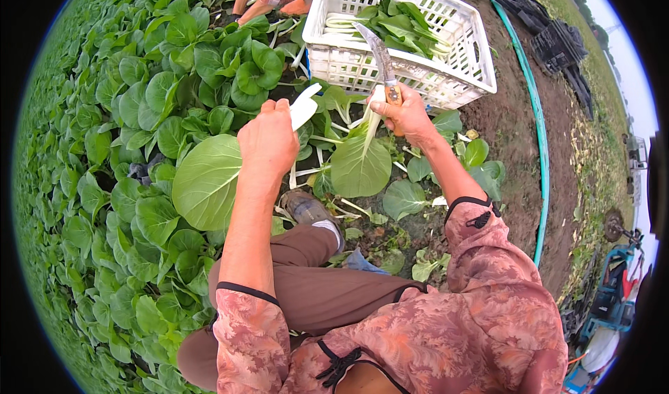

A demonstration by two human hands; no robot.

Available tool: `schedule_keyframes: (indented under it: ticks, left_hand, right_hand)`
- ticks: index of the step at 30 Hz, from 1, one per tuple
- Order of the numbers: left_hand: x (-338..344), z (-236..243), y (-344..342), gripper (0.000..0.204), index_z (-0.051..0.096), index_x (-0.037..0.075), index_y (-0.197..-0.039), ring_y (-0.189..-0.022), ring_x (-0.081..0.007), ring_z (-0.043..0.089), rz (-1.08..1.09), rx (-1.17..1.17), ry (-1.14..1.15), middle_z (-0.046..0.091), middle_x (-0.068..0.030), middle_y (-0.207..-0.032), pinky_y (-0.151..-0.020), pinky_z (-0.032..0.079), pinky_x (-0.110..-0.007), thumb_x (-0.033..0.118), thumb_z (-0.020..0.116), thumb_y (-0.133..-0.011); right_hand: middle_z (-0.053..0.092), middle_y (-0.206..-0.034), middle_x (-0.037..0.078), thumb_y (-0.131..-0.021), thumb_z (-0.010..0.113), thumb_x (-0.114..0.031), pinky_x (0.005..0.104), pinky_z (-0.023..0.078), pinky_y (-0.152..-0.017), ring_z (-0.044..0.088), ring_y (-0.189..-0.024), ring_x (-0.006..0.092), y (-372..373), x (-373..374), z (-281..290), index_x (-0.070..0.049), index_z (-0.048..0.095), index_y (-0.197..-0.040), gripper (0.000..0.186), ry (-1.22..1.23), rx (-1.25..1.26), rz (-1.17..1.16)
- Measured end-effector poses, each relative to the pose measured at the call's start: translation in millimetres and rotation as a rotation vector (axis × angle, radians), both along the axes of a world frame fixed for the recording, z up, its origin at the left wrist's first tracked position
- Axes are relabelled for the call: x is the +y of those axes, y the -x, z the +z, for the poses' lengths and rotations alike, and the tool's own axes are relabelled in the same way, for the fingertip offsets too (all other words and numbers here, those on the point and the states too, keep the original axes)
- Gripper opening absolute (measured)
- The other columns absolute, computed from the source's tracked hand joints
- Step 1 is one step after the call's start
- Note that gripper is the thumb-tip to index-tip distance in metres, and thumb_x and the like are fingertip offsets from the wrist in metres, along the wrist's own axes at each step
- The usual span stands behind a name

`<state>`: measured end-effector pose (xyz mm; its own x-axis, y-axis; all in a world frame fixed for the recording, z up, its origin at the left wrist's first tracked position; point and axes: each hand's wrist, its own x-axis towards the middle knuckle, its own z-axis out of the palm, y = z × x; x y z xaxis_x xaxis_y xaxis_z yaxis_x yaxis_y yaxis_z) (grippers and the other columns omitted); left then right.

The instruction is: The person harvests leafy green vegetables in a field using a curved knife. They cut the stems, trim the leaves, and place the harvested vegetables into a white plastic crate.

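Gripping pale bok choy stalks point(304, 108) at the left, the left hand point(270, 134) is closed, a broad leaf point(209, 185) spreading on its left. To the right, the right hand point(408, 115) clasps a brown-handled curved knife point(380, 54) together with a white-stemmed bok choy leaf point(361, 167), just nearer than a white plastic crate point(439, 86) holding cut greens point(404, 28).

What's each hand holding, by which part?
Left hand: a leafy green, by its white stalk. Right hand: a curved knife, by its handle, plus a second leaf, by its stalk.

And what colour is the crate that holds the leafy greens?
The crate is white, seen best in the head view.
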<state>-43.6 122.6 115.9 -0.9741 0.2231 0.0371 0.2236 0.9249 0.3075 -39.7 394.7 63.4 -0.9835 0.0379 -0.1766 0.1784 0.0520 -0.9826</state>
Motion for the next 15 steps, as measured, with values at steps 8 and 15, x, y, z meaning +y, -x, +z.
schedule_keyframes:
  ticks: [8, 15]
  left_hand:
    - [25, -3, -18, 0.063, 0.054, 0.011, -0.138, -0.100, -0.0165, 0.063, -0.157, -0.341, -0.937, 0.067, -0.0074, -0.119, -0.090, 0.049, -0.031, 0.013, 0.078, -0.079]
    - [-6, 3, -10, 0.047, 0.057, -0.001, -0.126, -0.104, -0.0180, 0.066, -0.191, -0.644, -1.594, 0.066, -0.0102, -0.118, -0.090, 0.053, -0.034, 0.014, 0.073, -0.085]
  right_hand:
    - [0.059, -0.080, 0.000, -0.078, 0.084, -0.024, 0.0204, 0.041, -0.043, 0.050, -0.051, 0.0056, -12, -54, 43, -0.004, 0.056, -0.103, 0.043, 0.260, 0.046, 0.108]
    - [0.059, -0.077, 0.001, -0.089, 0.070, -0.021, 0.0244, 0.046, -0.050, 0.054, -0.058, 0.0072, -8, -80, 85, -0.002, 0.059, -0.101, 0.025, 0.118, 0.131, 0.278]
